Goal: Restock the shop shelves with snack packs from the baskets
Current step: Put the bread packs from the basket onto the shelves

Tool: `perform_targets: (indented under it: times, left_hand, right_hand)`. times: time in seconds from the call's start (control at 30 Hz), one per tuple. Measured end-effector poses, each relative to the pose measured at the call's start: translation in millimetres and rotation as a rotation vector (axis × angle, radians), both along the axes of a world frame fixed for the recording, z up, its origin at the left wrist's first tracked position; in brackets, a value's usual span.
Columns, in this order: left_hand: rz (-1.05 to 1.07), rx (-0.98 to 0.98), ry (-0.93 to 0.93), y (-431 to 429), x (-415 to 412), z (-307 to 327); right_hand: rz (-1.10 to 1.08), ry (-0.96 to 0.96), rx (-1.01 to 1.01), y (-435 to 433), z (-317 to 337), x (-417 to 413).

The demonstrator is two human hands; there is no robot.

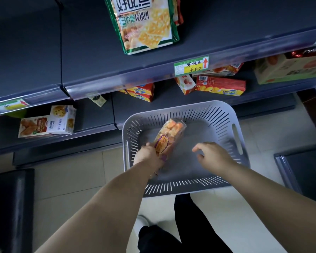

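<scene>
the left hand grips one clear snack pack inside the single grey basket on the floor, the right hand hovers there with fingers loosely spread, and one green cracker bag stands on the upper shelf beyond.

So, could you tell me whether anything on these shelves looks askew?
Yes: the red biscuit boxes on the lower shelf lie flat at mixed angles, and a small tag hangs crooked under the shelf above.
</scene>
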State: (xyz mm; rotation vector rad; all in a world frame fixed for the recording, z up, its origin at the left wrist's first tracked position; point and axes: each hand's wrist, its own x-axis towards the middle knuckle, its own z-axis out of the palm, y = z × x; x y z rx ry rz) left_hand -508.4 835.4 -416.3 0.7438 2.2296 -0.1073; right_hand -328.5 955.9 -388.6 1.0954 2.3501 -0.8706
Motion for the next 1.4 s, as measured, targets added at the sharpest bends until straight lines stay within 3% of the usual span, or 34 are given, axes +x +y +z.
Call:
perform_targets:
  times: [0.2,0.4,0.57,0.7,0.8,0.93,1.07,1.17,1.3,1.4]
  left_hand:
    - [0.015,0.125,-0.114,8,-17,47]
    - [-0.203,0.209,-0.125,8,-40,120]
    - [-0.147,0.384,-0.229,-8,-65,190]
    - [-0.095,0.556,-0.179,-35,-82,231]
    - [0.019,0.710,-0.122,-68,-89,253]
    - [0.249,0.821,-0.179,-127,-102,268]
    - [0.251,0.778,-0.334,-183,-110,266]
    - [0.286,0.871,-0.375,-212,-106,271]
    - [0.323,0.969,-0.446,-239,-100,285]
    - [0.361,1.011,-0.454,-255,-98,294]
  right_hand:
    - [0.026,0.063,0.160,-11,29,-25]
    - [0.194,0.077,0.256,-21,80,-62]
    - [0.178,0.069,0.242,-28,129,-79]
    - [0.184,0.157,0.326,-50,170,-92]
    - [0.147,0.199,0.335,-72,194,-98]
    - [0.052,0.273,0.222,-102,214,-103]
    - [-0.032,0.400,0.128,-139,226,-109]
    - [-0.071,0.474,0.095,-168,231,-108]
    - [-0.205,0.640,0.126,-194,232,-103]
    - [-0.355,0.644,0.184,-206,230,-99]
